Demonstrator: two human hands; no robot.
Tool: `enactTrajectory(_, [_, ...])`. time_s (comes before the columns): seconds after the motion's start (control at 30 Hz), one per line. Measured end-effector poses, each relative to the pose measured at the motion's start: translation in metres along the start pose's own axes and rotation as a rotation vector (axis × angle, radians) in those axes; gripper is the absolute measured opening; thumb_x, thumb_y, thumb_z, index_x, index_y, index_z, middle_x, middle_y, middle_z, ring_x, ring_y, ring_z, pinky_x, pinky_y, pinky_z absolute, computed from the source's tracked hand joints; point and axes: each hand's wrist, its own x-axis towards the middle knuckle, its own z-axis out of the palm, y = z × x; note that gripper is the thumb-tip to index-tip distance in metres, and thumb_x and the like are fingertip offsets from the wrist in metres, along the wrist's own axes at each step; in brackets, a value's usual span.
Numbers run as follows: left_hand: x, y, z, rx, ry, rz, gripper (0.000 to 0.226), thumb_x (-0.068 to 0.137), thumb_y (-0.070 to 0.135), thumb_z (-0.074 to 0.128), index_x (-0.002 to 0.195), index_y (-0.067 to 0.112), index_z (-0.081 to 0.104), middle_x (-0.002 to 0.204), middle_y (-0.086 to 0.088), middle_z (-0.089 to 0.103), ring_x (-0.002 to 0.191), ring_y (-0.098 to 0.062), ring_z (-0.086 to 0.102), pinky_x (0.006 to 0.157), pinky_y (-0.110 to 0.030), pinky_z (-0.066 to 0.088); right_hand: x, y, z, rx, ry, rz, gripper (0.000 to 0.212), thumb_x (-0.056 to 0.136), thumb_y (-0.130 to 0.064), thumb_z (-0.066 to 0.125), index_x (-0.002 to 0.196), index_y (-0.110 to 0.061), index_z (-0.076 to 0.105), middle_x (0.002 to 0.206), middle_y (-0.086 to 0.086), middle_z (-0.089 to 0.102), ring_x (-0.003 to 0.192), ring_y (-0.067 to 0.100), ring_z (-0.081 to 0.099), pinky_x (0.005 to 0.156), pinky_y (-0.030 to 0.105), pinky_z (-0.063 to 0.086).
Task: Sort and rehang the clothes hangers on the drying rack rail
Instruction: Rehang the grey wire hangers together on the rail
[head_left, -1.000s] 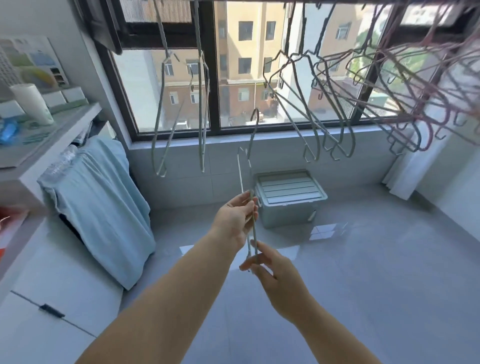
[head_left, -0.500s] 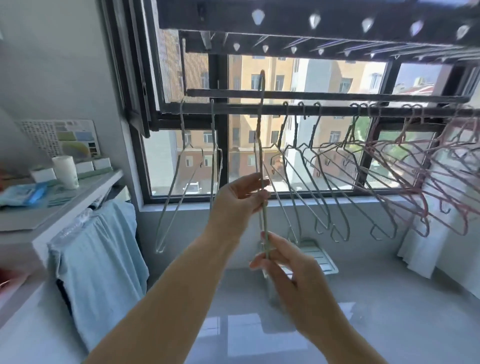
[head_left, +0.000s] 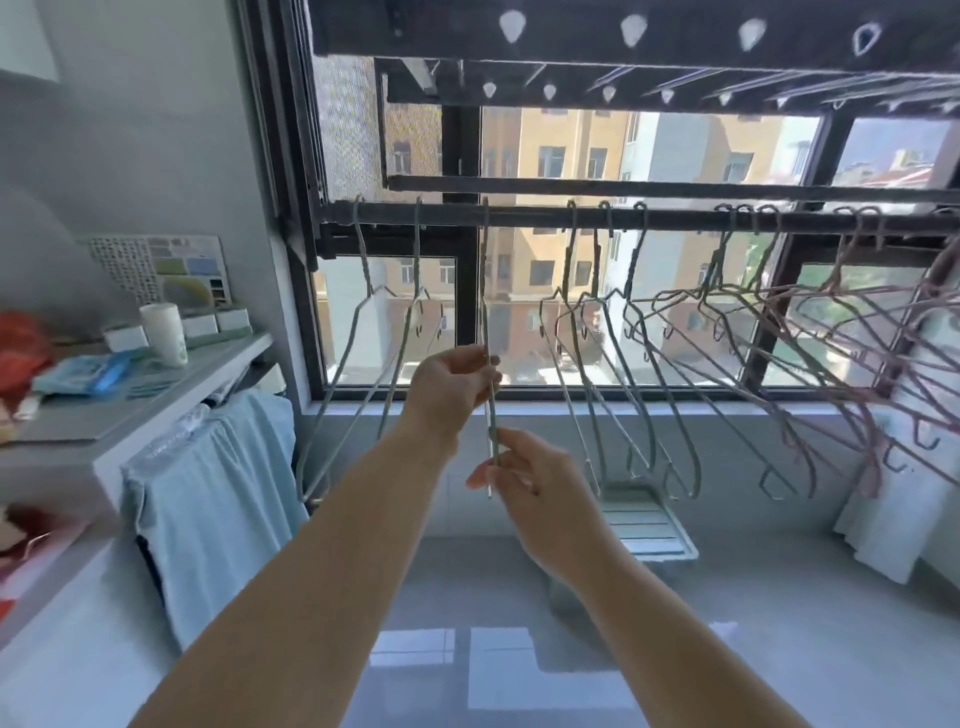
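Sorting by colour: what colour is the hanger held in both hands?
The hanger is pale green; head view.

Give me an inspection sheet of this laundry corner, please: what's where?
Surface: glossy grey floor; shelf at left.
Job's things: rail carries green hangers at left and middle, pink hangers at right. One hanger is held edge-on with its top at the rail; whether it is hooked cannot be told.
Clutter: cup and blue packet on the shelf; blue cloth hanging below it; lidded box on the floor.
Grippers: left hand pinches the held hanger's middle; right hand pinches its lower end.
Cables: nothing seen.
Surroundings: window with buildings outside; white curtain at right.
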Motion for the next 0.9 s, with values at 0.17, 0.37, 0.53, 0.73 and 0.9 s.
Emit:
enactTrajectory(0.17, [-0.005, -0.008, 0.0, 0.026, 0.086, 0.034, 0.028, 0.086, -0.005, 0.052, 0.112, 0.002, 0.057, 0.095, -0.005, 0.063, 0.08, -0.014, 0.058, 0.076, -0.023, 0.052, -0.005, 0.0, 0.004, 0.043, -0.047, 0.031, 0.041, 0.094, -0.009, 0.044, 0.135, -0.01, 0.043, 0.079, -0.02, 0.064, 0.096, 0.008, 0.063, 0.092, 0.023, 0.046])
enactTrajectory(0.37, [-0.021, -0.006, 0.005, 0.431, 0.225, 0.172, 0.054, 0.087, 0.006, 0.055, 0.137, 0.013, 0.036, 0.132, -0.005, 0.049, 0.121, -0.018, 0.046, 0.103, -0.031, 0.039, -0.012, 0.001, -0.006, -0.087, -0.095, 0.038, 0.042, 0.092, -0.021, 0.051, 0.134, -0.02, 0.043, 0.127, -0.005, 0.053, 0.116, 0.01, 0.052, 0.103, 0.037, 0.043])
enactTrajectory(0.53, [-0.047, 0.011, 0.039, 0.566, 0.113, 0.506, 0.047, 0.089, 0.01, 0.052, 0.134, 0.012, 0.039, 0.133, -0.003, 0.05, 0.116, -0.007, 0.045, 0.095, -0.008, 0.036, -0.031, -0.011, -0.047, -0.247, 0.268, -0.146, 0.046, 0.089, -0.01, 0.049, 0.134, -0.019, 0.042, 0.14, -0.002, 0.035, 0.131, 0.014, 0.034, 0.104, 0.016, 0.022])
enactTrajectory(0.73, [-0.054, -0.01, 0.079, 0.528, -0.146, 0.085, 0.025, 0.095, 0.023, 0.041, 0.118, 0.017, 0.048, 0.113, -0.001, 0.054, 0.111, -0.02, 0.046, 0.092, -0.029, 0.034, -0.02, 0.016, -0.052, -0.23, 0.016, 0.122, 0.064, 0.094, -0.012, 0.037, 0.147, -0.015, 0.0, 0.156, 0.004, 0.012, 0.144, 0.018, 0.011, 0.118, 0.036, 0.015])
enactTrajectory(0.9, [-0.051, -0.031, 0.083, 0.475, -0.121, -0.01, 0.043, 0.094, 0.016, 0.044, 0.136, 0.009, 0.035, 0.133, -0.01, 0.049, 0.118, -0.024, 0.048, 0.104, -0.037, 0.038, -0.013, 0.04, -0.042, -0.116, 0.038, 0.147, 0.055, 0.092, -0.005, 0.035, 0.144, -0.014, 0.019, 0.135, 0.008, 0.049, 0.121, 0.022, 0.049, 0.098, 0.033, 0.042])
